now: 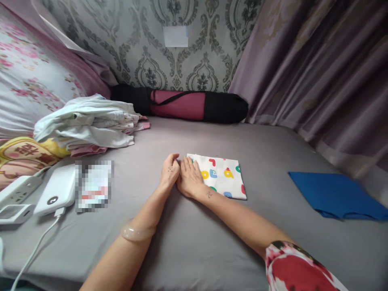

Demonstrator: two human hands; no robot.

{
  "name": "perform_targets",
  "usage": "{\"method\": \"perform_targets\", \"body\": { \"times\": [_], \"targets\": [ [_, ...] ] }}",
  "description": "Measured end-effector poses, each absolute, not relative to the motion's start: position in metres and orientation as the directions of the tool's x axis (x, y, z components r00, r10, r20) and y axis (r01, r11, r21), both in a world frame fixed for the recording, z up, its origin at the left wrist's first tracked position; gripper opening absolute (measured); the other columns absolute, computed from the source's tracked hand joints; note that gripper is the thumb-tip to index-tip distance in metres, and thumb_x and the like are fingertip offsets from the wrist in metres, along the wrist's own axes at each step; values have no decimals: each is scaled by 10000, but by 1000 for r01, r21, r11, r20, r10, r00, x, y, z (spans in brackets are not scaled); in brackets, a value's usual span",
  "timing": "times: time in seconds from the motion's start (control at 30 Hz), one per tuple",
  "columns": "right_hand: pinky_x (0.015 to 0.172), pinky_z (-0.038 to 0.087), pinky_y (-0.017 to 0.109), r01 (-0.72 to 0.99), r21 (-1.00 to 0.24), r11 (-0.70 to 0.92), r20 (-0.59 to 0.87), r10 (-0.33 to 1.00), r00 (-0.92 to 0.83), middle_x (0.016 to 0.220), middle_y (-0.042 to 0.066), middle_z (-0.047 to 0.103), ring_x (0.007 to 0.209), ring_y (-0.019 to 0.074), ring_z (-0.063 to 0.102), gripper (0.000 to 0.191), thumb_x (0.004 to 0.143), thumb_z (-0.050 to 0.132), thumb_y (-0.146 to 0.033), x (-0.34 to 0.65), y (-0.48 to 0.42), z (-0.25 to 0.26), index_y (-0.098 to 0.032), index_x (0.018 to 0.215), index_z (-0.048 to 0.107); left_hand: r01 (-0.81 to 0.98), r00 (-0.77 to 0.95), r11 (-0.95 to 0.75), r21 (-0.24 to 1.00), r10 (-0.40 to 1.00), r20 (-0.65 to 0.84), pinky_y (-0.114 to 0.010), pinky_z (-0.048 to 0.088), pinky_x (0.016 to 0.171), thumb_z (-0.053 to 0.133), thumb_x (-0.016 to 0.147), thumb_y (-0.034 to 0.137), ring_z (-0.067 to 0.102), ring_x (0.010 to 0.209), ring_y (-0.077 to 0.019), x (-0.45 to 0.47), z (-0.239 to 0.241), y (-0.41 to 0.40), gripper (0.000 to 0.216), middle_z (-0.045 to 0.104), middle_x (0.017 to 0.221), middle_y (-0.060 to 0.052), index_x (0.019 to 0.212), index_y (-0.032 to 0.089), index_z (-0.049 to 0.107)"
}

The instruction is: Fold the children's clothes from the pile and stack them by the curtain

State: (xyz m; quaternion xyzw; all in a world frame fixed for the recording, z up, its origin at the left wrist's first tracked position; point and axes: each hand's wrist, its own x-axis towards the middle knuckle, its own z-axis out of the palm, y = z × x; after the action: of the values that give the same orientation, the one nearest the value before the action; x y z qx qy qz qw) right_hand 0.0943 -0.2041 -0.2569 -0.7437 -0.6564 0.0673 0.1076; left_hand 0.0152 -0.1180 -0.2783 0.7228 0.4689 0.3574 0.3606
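Note:
A folded white cloth [223, 174] printed with coloured letters lies flat on the grey bed sheet [212, 250]. My right hand [190, 180] rests palm down on the cloth's left edge, fingers spread and pointing away from me. Beside it, my left hand [169, 169] lies on the sheet, touching the right hand and the cloth's near left corner, fingers loosely curled. A pale bangle [138, 233] circles my left forearm. Neither hand grips anything.
A stack of folded white clothes [91, 125] sits at the left, before floral pillows [27, 81]. A power bank [57, 190], power strip [18, 190] and cable lie at the near left. A rolled mat bag [182, 104] lines the wall. A blue folded cloth [336, 194] lies right, near curtains [318, 81].

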Motion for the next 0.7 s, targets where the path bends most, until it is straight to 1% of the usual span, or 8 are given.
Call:
{"method": "perform_targets", "body": {
  "times": [0.13,0.27,0.37,0.47,0.53,0.63,0.7],
  "targets": [
    [1173,34,457,952,-292,-96,21,994,107,1559,189,182,1456,266,67,637,952,268,-356,91,-203,-260,15,1470,259,442,295,-287,850,941,165,-352,446,1019,347,824,166,600,1121,-210,16,-275,-121,412,665,1163,-126,1118,107,630],
    [1177,96,410,925,-370,-86,14,995,98,1568,171,168,1453,247,104,627,971,202,-360,106,-209,-252,0,1484,231,438,337,-340,832,920,199,-363,448,1011,336,844,166,599,1120,-209,18,-271,-127,404,661,1171,-121,1137,120,611],
    [1179,75,409,935,-333,-125,88,983,163,1573,155,159,1456,242,91,631,982,183,-388,124,-223,-247,-14,1487,239,460,376,-435,774,885,274,-368,458,992,311,873,173,601,1106,-210,21,-268,-134,396,660,1163,-113,1146,134,596],
    [1178,47,430,951,-264,-160,110,975,195,1567,153,182,1456,245,95,626,983,209,-401,139,-239,-253,-23,1478,274,452,485,-580,678,798,359,-350,462,979,326,860,142,605,1081,-201,26,-270,-142,394,656,1151,-94,1160,164,580],
    [1177,52,437,954,-244,-177,90,975,203,1561,151,208,1452,243,120,617,980,234,-394,144,-245,-260,-29,1475,287,386,587,-689,613,696,413,-340,454,989,346,828,105,596,1087,-195,31,-275,-147,412,644,1162,-90,1169,175,567],
    [1175,61,449,952,-245,-183,90,973,211,1557,146,224,1449,243,140,607,969,275,-381,147,-246,-267,-41,1470,301,285,682,-802,525,555,476,-356,433,1022,365,795,75,560,1147,-204,35,-283,-152,438,615,1205,-108,1184,164,545],
    [1175,72,446,949,-271,-163,93,977,194,1554,148,230,1448,238,142,594,969,271,-363,149,-246,-266,-41,1467,308,272,711,-835,477,509,485,-371,435,1024,365,801,72,547,1170,-213,36,-286,-153,437,601,1225,-123,1197,155,531]
  ]
}}
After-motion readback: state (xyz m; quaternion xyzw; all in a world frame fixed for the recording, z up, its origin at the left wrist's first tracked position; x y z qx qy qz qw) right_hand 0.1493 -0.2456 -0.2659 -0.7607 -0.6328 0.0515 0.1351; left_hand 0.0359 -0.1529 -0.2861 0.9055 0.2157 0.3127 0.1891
